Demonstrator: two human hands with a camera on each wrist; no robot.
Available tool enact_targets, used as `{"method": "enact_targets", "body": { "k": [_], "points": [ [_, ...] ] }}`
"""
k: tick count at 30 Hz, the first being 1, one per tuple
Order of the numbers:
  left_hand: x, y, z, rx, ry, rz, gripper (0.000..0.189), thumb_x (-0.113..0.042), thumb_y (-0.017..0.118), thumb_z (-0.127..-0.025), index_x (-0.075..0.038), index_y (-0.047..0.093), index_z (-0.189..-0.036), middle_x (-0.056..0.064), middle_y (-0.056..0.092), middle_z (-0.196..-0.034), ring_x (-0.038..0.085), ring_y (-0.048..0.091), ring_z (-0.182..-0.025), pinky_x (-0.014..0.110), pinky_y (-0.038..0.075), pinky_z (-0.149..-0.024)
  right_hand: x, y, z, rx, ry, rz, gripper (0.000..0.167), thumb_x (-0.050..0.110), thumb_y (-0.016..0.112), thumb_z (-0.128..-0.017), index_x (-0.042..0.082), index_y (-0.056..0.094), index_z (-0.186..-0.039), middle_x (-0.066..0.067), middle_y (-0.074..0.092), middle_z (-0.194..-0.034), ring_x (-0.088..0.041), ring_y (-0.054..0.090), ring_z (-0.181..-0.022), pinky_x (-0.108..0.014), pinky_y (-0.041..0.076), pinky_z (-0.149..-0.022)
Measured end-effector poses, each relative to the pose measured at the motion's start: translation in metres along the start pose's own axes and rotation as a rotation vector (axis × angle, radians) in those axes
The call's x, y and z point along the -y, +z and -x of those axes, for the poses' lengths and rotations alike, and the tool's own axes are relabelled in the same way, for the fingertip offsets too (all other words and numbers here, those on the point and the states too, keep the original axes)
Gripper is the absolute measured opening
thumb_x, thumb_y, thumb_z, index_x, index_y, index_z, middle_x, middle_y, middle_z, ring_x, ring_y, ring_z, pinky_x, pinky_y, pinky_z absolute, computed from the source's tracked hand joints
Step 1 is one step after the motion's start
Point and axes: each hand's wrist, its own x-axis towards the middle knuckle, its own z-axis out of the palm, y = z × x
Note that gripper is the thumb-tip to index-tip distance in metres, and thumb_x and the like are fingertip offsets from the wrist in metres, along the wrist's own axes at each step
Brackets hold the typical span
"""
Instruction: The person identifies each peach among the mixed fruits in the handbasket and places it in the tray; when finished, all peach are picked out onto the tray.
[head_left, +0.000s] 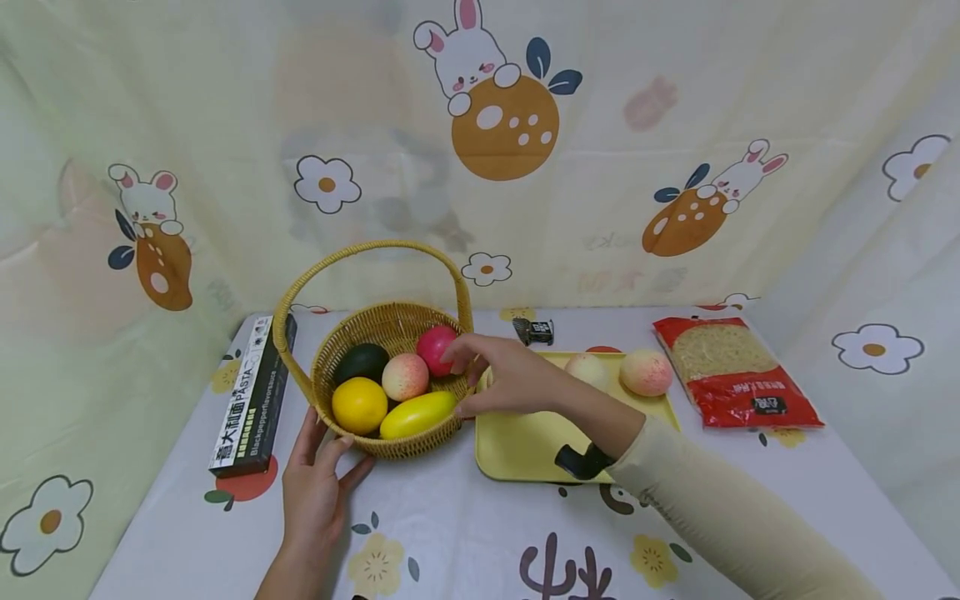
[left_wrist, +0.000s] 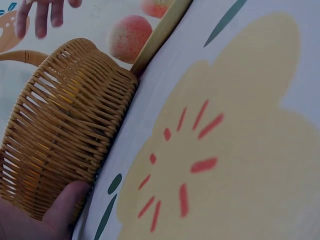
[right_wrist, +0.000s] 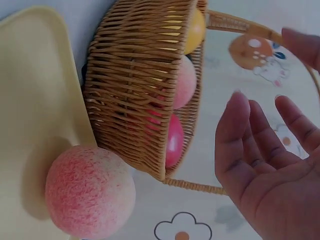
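A wicker basket (head_left: 393, 321) with a tall handle stands left of the middle. In it lie a dark green avocado-like fruit (head_left: 361, 364), a round yellow fruit (head_left: 360, 406), a peach (head_left: 406, 377), a pinkish-red fruit (head_left: 436, 348) and a long yellow fruit (head_left: 418, 415). My left hand (head_left: 313, 483) holds the basket low at its front left, and its thumb (left_wrist: 65, 205) lies against the weave. Over the basket's right rim hovers my right hand (head_left: 517, 375); its fingers are loosely bent and apart, with nothing between them in the right wrist view.
Right of the basket is a yellow tray (head_left: 517, 454) carrying peaches (head_left: 647, 372), one partly behind my right arm. A red bag (head_left: 738, 371) lies farther right. A black-and-white pasta box (head_left: 255, 392) is on the left, and a small black packet (head_left: 534, 332) sits behind the tray.
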Motion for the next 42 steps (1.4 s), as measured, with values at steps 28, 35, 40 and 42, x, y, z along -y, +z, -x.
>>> {"method": "enact_targets", "body": {
  "k": [28, 35, 40, 42],
  "points": [
    [-0.004, -0.001, 0.002, 0.005, -0.018, -0.011, 0.079, -0.013, 0.058, -0.102, -0.050, 0.026, -0.165, -0.006, 0.022, -0.176, 0.030, 0.044, -0.146, 0.046, 0.063, -0.097, 0.009, 0.024, -0.109, 0.256, 0.088, 0.285, 0.075, 0.028, 0.090, -0.081, 0.016, 0.058, -0.148, -0.008, 0.056, -0.153, -0.027, 0.053, -0.134, -0.046, 0.049, -0.115],
    [0.001, -0.001, 0.003, 0.011, -0.012, -0.006, 0.081, -0.012, 0.059, -0.102, -0.048, 0.026, -0.166, -0.004, 0.022, -0.177, 0.032, 0.043, -0.147, 0.046, 0.063, -0.097, 0.009, 0.031, -0.123, 0.336, 0.132, 0.368, 0.069, 0.030, 0.090, -0.081, 0.022, 0.062, -0.144, -0.009, 0.058, -0.147, -0.024, 0.053, -0.120, -0.040, 0.051, -0.103],
    [-0.001, -0.001, 0.002, 0.007, -0.004, -0.006, 0.082, -0.011, 0.060, -0.101, -0.046, 0.026, -0.166, -0.003, 0.022, -0.177, 0.034, 0.044, -0.147, 0.047, 0.062, -0.097, 0.008, 0.036, -0.132, 0.378, 0.146, 0.367, 0.064, 0.026, 0.089, -0.082, 0.022, 0.064, -0.141, -0.006, 0.061, -0.145, -0.022, 0.052, -0.123, -0.038, 0.050, -0.106],
    [-0.002, -0.001, 0.001, 0.004, -0.001, -0.007, 0.082, -0.011, 0.060, -0.101, -0.045, 0.026, -0.166, -0.003, 0.022, -0.177, 0.034, 0.044, -0.147, 0.048, 0.062, -0.097, 0.009, 0.039, -0.136, 0.395, 0.146, 0.361, 0.062, 0.025, 0.089, -0.082, 0.021, 0.065, -0.139, -0.005, 0.062, -0.144, -0.021, 0.053, -0.121, -0.036, 0.050, -0.104]
  ]
}}
